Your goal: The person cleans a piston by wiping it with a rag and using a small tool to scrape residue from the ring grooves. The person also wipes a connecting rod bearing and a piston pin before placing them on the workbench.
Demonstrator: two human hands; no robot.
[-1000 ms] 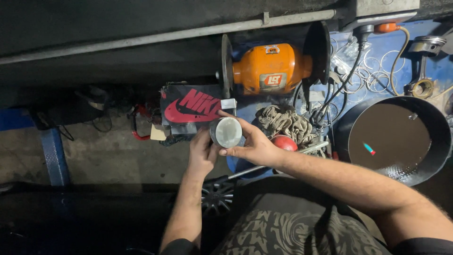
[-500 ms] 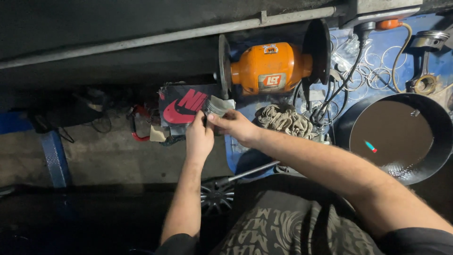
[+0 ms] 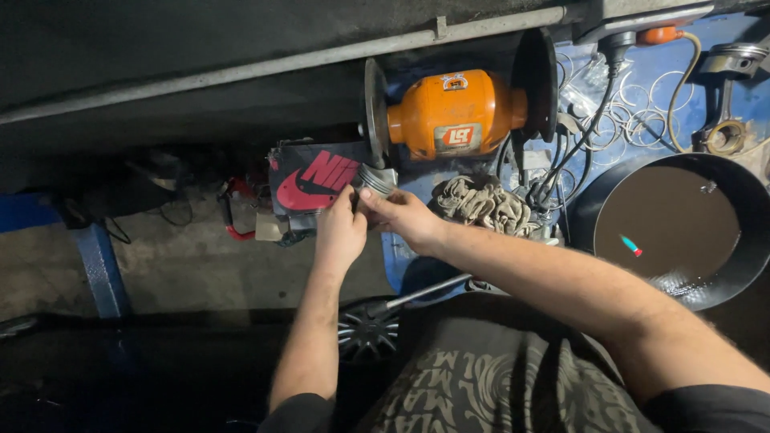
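Metal piston (image 3: 374, 180): grasped jointly by left hand (image 3: 340, 230) and right hand (image 3: 403, 216); orange bench grinder (image 3: 449, 112) just beyond grip.

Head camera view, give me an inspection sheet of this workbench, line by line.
Surface: blue bench top, crowded.
Job's things: grooved metal cylinder, held close to the left grinding wheel of the orange bench grinder.
Clutter: crumpled rag, black and red box, loose metal rings, connecting rod, round black pan of dark liquid.
Hands: left hand and right hand both grip the cylinder.
Cables: black cables tangled beside the grinder; light cable from an orange plug.
Surroundings: grey pipe, concrete floor, blue bench leg.
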